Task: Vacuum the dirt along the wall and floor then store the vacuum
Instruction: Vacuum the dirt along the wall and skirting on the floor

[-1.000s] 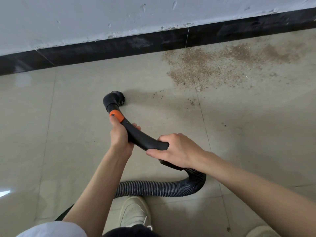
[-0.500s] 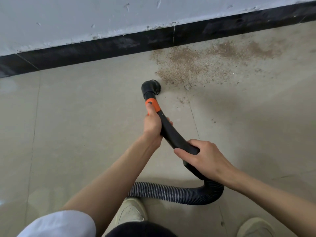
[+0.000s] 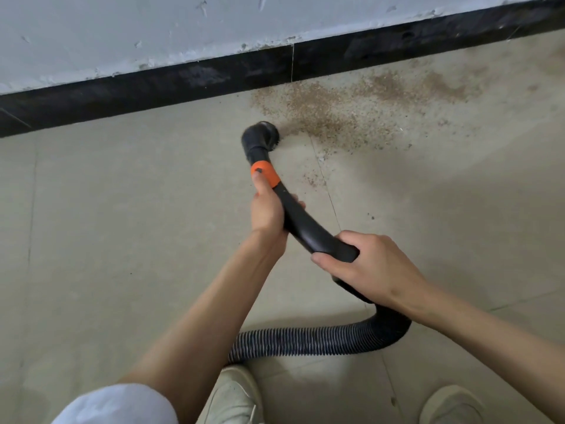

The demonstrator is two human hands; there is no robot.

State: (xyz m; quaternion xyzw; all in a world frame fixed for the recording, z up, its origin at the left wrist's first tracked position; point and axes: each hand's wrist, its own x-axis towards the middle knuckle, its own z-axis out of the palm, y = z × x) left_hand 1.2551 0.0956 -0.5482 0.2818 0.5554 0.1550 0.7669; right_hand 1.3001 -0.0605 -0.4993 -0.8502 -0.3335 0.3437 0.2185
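Advanced rightward, the round black brush nozzle (image 3: 262, 133) now touches the brown dirt patch (image 3: 330, 111); left hand (image 3: 267, 206) and right hand (image 3: 367, 264) grip the curved black plastic wand (image 3: 308, 231).

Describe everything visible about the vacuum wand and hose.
The vacuum wand is a curved black tube, plastic by the look, with an orange collar near its front. Its round brush nozzle sits low at the left edge of the brown dirt patch, short of the black baseboard. The left hand grips it just behind the collar; the right hand grips the rear end. Behind that, a ribbed black hose loops across the tile floor.
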